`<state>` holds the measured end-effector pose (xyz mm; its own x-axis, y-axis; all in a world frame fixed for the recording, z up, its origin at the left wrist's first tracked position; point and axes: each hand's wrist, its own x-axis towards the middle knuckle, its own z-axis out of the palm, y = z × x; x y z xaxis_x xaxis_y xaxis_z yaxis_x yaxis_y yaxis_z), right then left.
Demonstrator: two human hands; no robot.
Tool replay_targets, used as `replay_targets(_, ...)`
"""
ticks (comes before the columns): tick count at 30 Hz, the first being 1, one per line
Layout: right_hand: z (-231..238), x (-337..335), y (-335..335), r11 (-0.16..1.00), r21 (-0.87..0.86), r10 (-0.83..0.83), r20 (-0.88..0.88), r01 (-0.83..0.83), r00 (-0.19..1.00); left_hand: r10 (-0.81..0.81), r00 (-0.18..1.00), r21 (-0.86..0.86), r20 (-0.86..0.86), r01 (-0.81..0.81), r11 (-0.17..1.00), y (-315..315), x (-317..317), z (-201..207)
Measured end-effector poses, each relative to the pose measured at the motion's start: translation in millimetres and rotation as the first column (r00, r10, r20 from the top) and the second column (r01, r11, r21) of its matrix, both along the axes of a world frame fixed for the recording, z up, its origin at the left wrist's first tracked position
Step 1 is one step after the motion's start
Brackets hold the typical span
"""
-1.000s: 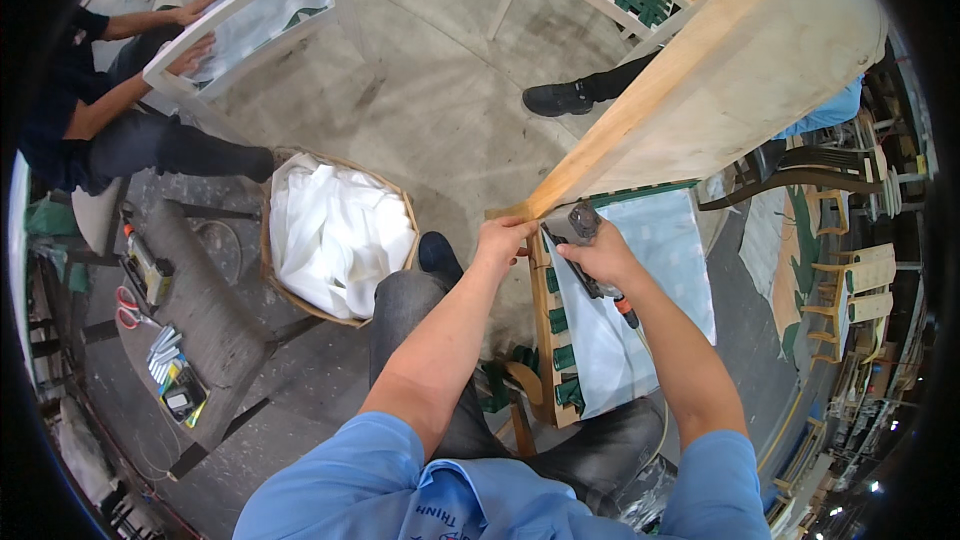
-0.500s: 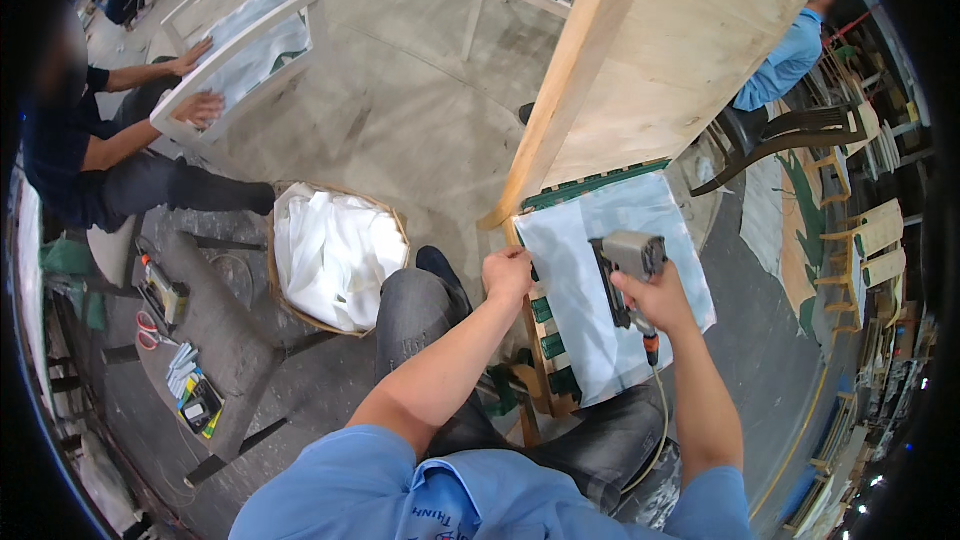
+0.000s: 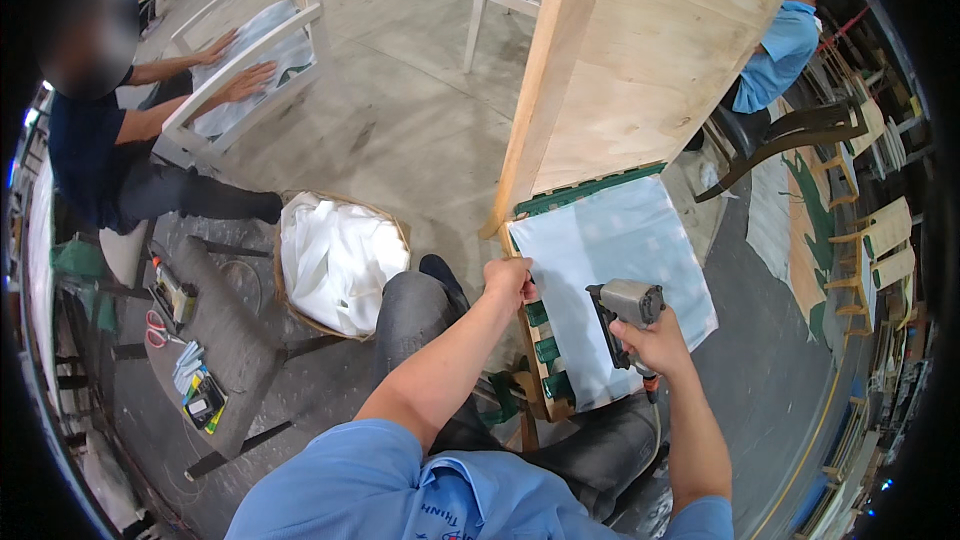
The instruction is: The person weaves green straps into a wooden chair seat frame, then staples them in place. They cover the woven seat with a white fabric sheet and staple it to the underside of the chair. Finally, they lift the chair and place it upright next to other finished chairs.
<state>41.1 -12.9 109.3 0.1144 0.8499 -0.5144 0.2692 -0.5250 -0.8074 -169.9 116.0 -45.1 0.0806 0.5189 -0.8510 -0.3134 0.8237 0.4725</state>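
My right hand grips a grey and black pneumatic staple gun by its handle, held over a chair seat. An air hose runs down from its orange-ended fitting. White cloth covers the seat, with green webbing straps showing along its left side and far edge. My left hand is closed at the cloth's left edge, fingertips pinching it beside the wooden seat rail. A tall plywood back panel rises from the far end of the seat.
A basket of white cloth stands left of my knee. On a grey upholstered chair lie scissors and another staple gun. At far left a co-worker presses cloth on a white chair. A dark curved chair part juts in at right.
The staple gun has shifted slightly down and tilted in my right hand. My left hand stays at the cloth's edge, a little lower. The co-worker's hands have moved up over their cloth.
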Motion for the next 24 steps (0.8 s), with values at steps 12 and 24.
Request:
replay_targets(12,-25,-47,135,0.819,0.069,0.548,0.205,-0.57,0.811,0.143,0.984,0.055,-0.104,-0.138,0.989,-7,-2,-8)
replay_targets(24,-58,-58,191,0.523,-0.108,0.816,0.35,-0.846,0.46,0.178,0.979,0.073,-0.103,-0.171,0.983,-9,-4,-14)
